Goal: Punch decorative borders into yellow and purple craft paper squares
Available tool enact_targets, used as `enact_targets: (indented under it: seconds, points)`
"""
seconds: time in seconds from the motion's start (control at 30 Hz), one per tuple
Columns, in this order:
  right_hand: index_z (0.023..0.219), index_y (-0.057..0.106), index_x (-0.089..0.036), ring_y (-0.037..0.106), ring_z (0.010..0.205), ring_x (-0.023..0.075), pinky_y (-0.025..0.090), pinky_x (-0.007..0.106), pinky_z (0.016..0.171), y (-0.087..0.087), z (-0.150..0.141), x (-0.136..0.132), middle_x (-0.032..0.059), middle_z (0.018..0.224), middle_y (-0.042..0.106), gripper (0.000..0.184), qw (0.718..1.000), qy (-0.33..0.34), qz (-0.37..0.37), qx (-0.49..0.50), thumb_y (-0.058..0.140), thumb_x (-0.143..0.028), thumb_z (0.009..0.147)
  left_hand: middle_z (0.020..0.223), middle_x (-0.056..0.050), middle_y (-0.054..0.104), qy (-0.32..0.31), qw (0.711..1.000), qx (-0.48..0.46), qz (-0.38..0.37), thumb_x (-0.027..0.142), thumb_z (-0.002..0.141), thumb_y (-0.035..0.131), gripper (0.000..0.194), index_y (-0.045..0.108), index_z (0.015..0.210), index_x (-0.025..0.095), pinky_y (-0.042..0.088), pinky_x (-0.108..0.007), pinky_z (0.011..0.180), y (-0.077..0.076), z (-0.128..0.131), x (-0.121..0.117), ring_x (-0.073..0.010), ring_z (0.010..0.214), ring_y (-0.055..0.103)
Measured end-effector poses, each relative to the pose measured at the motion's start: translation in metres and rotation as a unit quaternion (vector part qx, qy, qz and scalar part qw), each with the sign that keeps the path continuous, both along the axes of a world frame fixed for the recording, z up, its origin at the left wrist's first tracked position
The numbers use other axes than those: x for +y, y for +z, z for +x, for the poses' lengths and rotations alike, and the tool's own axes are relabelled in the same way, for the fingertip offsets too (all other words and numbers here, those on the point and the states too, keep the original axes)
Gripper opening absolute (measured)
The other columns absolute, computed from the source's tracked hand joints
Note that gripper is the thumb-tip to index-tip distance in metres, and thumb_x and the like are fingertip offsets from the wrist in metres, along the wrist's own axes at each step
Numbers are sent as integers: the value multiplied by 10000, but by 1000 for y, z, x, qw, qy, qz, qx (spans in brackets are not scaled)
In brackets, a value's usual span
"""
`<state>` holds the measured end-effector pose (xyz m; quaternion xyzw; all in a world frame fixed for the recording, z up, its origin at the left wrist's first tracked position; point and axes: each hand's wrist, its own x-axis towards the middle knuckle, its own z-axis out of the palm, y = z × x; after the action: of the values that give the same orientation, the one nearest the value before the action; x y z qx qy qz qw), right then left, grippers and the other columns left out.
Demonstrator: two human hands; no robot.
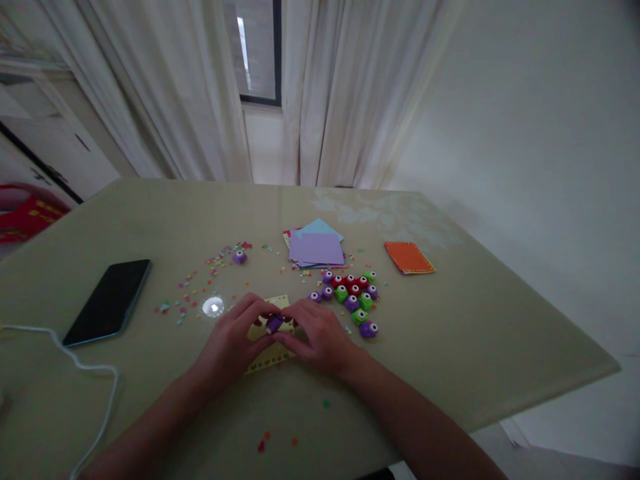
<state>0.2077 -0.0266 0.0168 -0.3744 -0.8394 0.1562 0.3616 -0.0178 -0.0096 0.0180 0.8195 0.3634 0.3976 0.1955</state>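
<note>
My left hand and my right hand meet at the middle of the table, fingers closed around a small purple craft punch. It is held over a pale yellow card, which has a row of punched holes along its near edge. The fingers partly cover the punch and the card, so I cannot tell whether the card is in the slot. To the right of my right hand stands a group of purple, green and red craft punches with eye-like buttons. Another purple punch sits farther left.
Coloured cards are stacked behind my hands, and an orange card pile lies right. Paper confetti is scattered about. A clear round object, a black tablet and a white cable are on the left.
</note>
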Motion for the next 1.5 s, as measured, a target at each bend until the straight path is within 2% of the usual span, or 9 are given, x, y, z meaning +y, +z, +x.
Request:
enact_targets:
  seconds: [0.13,0.27,0.37,0.53,0.73,1.0,1.1,1.27,1.5]
  points:
    - [1223,681,-192,691,887,230,533,344,827,-1,-2,-2,75,1000,760,317,1000,2,-3,12,680,-464,1061,1016,-14,669,-4,999,18,35,384,1039,717,186,679,1149,238,592,-231,698,-2,-1,-4,-134,764,696]
    - [1168,678,-191,674,821,217,530,333,772,-4,-6,-3,63,948,748,317,1000,-7,0,26,718,-473,1028,1104,-51,708,5,992,64,111,329,1099,608,206,655,1277,238,609,-217,757,-5,-1,-9,-165,918,770]
    - [1128,668,-192,678,823,221,536,332,760,-4,-7,-4,67,949,748,238,999,-4,11,36,731,-378,994,1148,-68,716,15,987,80,136,294,1104,585,261,642,1353,239,621,-212,753,-6,1,-11,-184,985,783]
    - [1219,652,-187,712,914,237,578,350,832,0,-4,-3,92,1035,759,263,998,-20,23,60,689,-285,977,1214,-65,694,-7,999,7,51,254,1066,658,329,628,1393,242,658,-253,856,-3,5,-8,-158,942,766]
    - [1333,630,-198,718,867,213,607,348,823,0,1,-3,86,1074,757,349,995,-46,15,88,698,-369,1036,1208,-41,729,-30,999,-44,-5,209,1033,714,355,659,1377,272,660,-263,910,9,6,-5,-164,1032,752]
    - [1370,660,-240,727,1000,215,624,338,851,0,4,0,96,1169,750,339,991,-14,41,130,705,-372,1061,1303,-53,754,-38,998,-47,-3,201,1035,709,427,652,1449,285,645,-309,1010,8,3,-4,-189,1146,764]
    - [1332,679,-231,720,917,208,621,349,832,-1,5,-1,80,1100,756,374,989,-30,41,139,751,-431,1024,1339,-66,748,-48,997,-48,-21,207,1042,697,456,630,1486,291,644,-337,1027,8,3,-6,-202,1171,762]
    - [1240,705,-207,698,835,198,596,330,760,1,5,-1,68,1014,754,379,988,-34,32,148,768,-490,996,1279,-83,752,-61,993,-72,-64,224,1042,692,385,645,1422,257,669,-339,959,10,5,-9,-206,1105,777]
    - [1213,687,-208,664,810,190,571,317,727,5,7,-1,66,1001,741,355,988,0,32,152,762,-487,1007,1227,-73,754,-64,997,-36,-15,196,1039,671,361,625,1392,258,629,-322,964,16,3,-12,-203,1094,746]
